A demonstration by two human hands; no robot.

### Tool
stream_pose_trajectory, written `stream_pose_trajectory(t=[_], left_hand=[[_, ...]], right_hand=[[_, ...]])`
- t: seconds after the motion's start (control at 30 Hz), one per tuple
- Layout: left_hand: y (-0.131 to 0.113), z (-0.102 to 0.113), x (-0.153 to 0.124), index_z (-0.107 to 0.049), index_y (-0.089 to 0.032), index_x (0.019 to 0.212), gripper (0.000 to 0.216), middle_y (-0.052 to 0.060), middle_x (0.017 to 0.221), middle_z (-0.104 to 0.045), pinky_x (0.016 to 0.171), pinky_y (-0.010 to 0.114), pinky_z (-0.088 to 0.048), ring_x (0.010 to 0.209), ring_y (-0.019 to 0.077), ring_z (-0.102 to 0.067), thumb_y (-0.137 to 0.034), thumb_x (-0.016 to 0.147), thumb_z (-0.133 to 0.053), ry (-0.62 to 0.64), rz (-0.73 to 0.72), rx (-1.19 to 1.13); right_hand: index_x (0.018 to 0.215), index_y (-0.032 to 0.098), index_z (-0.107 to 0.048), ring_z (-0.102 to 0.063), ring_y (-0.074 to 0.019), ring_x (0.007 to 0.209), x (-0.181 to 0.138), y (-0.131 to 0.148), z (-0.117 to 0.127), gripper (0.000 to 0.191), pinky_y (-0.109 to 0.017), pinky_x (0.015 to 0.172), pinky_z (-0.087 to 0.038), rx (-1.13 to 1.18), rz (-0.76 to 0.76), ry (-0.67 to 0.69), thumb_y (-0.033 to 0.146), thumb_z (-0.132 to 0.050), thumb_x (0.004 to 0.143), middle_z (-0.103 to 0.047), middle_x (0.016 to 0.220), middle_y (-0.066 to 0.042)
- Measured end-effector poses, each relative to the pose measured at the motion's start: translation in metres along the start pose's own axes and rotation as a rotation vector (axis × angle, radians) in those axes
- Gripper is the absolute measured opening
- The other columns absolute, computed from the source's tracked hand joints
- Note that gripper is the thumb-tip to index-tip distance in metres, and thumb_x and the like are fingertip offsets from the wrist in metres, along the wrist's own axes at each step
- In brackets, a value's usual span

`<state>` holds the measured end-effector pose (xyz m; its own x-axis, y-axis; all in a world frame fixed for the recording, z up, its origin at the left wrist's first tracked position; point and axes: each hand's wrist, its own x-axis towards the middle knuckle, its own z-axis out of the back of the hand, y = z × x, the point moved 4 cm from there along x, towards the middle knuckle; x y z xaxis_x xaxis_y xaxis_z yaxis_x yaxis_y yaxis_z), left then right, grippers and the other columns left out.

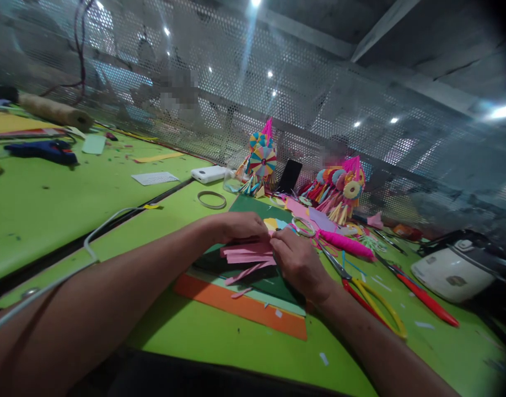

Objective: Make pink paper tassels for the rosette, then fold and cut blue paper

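My left hand (238, 227) and my right hand (296, 259) meet over a stack of coloured paper sheets (245, 300) on the green table (63, 193). Both are closed on a bundle of pink paper strips (247, 253), whose cut ends fan out toward the left and front. The left hand pinches the bundle from above; the right grips its right end. Under them lie a dark green sheet and an orange sheet.
Scissors with red and yellow handles (369, 300) and a red-handled tool (422, 295) lie right of my hands. A pink yarn spool (346, 243), two colourful paper ornaments (261, 160) (339, 190), a metal ring (211, 199), a phone (289, 176), a white box (209, 174) and a blue glue gun (42, 150) stand farther off. Mesh fencing runs behind.
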<state>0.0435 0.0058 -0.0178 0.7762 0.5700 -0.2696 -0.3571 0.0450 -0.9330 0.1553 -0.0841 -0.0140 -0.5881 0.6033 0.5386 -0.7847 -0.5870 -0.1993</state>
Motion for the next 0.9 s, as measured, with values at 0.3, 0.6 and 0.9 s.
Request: stream_pose_trajectory(t=[0.3, 0.6, 0.9], left_hand=[[-0.002, -0.002, -0.001, -0.053, -0.016, 0.056, 0.010, -0.005, 0.048, -0.045, 0.049, 0.026, -0.024, 0.046, 0.0091, -0.036, -0.022, 0.059, -0.060, 0.004, -0.007, 0.011], [-0.004, 0.001, 0.001, -0.060, -0.014, 0.068, 0.011, -0.004, 0.058, -0.052, 0.056, 0.023, -0.032, 0.057, 0.0105, -0.043, -0.024, 0.062, -0.059, -0.059, -0.071, 0.252], [-0.018, -0.006, -0.001, -0.069, -0.015, 0.082, 0.021, 0.000, 0.072, -0.066, 0.055, 0.020, -0.035, 0.065, 0.0123, -0.052, -0.018, 0.071, -0.051, -0.136, -0.196, 0.819]], right_hand=[[0.098, 0.013, -0.061, -0.052, -0.0216, 0.090, -0.005, -0.003, -0.003, 0.025, -0.035, 0.078, -0.046, 0.026, 0.019, -0.022, 0.012, -0.036, 0.093, -0.061, 0.097, -0.013], [0.106, 0.018, -0.059, -0.054, -0.0221, 0.096, -0.004, -0.011, 0.002, 0.022, -0.037, 0.083, -0.047, 0.301, -0.180, -0.111, 0.014, -0.046, 0.089, -0.059, 0.101, -0.012], [0.081, 0.018, -0.057, -0.052, -0.0205, 0.081, -0.002, -0.017, -0.004, 0.011, -0.035, 0.075, -0.042, 0.386, -0.273, -0.001, 0.014, -0.049, 0.088, -0.060, 0.081, -0.007]])
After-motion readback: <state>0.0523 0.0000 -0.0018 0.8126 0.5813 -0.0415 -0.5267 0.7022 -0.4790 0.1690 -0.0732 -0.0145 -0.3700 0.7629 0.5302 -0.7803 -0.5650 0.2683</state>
